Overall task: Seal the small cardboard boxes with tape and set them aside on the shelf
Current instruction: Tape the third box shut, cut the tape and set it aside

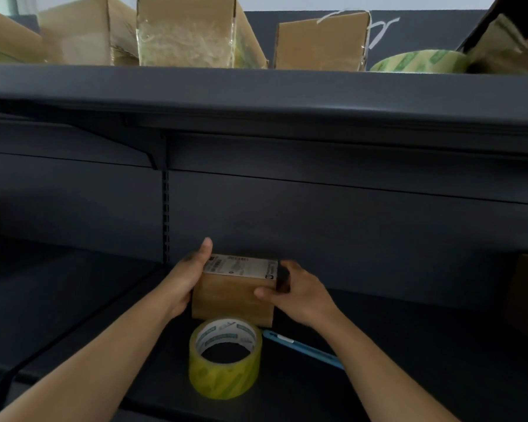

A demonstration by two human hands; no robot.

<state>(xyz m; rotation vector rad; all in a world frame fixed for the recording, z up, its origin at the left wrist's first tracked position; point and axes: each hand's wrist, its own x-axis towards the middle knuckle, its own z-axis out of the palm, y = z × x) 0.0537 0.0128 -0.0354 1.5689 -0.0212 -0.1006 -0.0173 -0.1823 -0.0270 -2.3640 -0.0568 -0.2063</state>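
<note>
Box (235, 296) | left hand (186, 280), right hand (299, 295) clasp edges | tape roll (226, 371) maybe touching

Single head-worn wide-angle camera, square-on to dark shelving.
It looks forward and slightly down from close range. The upper shelf (256, 95) crosses the frame above centre, its front edge bowed by the lens. Below it the lower bay (393, 345) fills most of the picture; above it only a narrow strip shows.

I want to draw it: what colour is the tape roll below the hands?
The tape roll is yellow with green print; head view.
</note>
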